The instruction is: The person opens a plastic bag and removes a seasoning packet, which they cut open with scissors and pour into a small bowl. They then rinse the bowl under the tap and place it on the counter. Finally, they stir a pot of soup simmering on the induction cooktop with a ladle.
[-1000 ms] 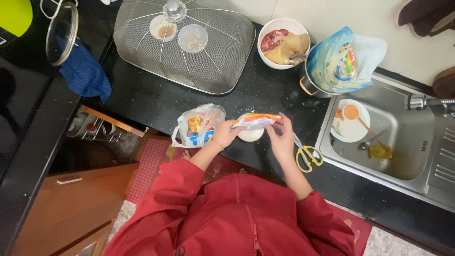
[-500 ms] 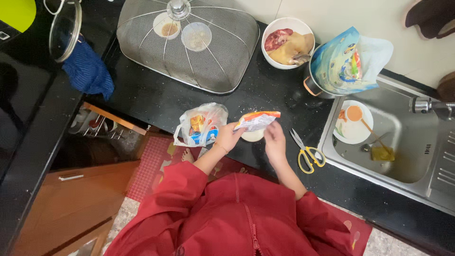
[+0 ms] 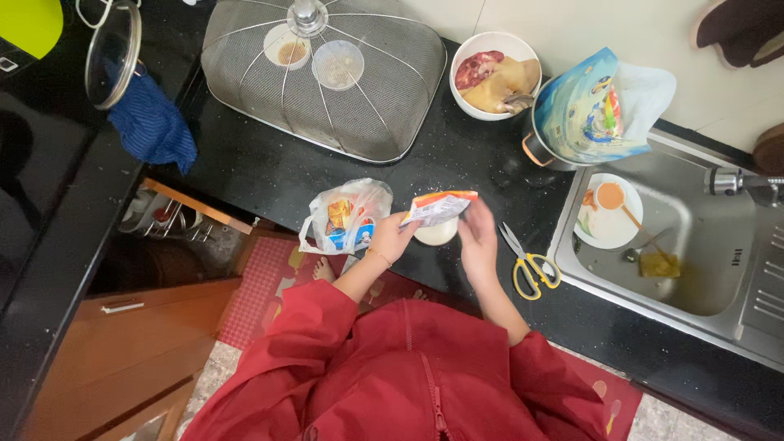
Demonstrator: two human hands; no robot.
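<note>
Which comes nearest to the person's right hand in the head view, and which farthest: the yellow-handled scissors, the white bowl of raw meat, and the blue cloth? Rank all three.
From the right hand:
1. Yellow-handled scissors, just beside it on the counter, toward the sink.
2. White bowl of raw meat, at the back of the counter by the wall.
3. Blue cloth, far across on the opposite side, under the glass lid.

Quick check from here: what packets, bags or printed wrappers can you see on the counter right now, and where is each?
Small sachet: held by left hand and right hand over a white bowl; flat, orange and white.
Clear plastic bag: counter edge, left of the hands; crumpled, colourful packets inside.
Large pouch: standing in a metal pot by the sink; blue with bright print.
</note>
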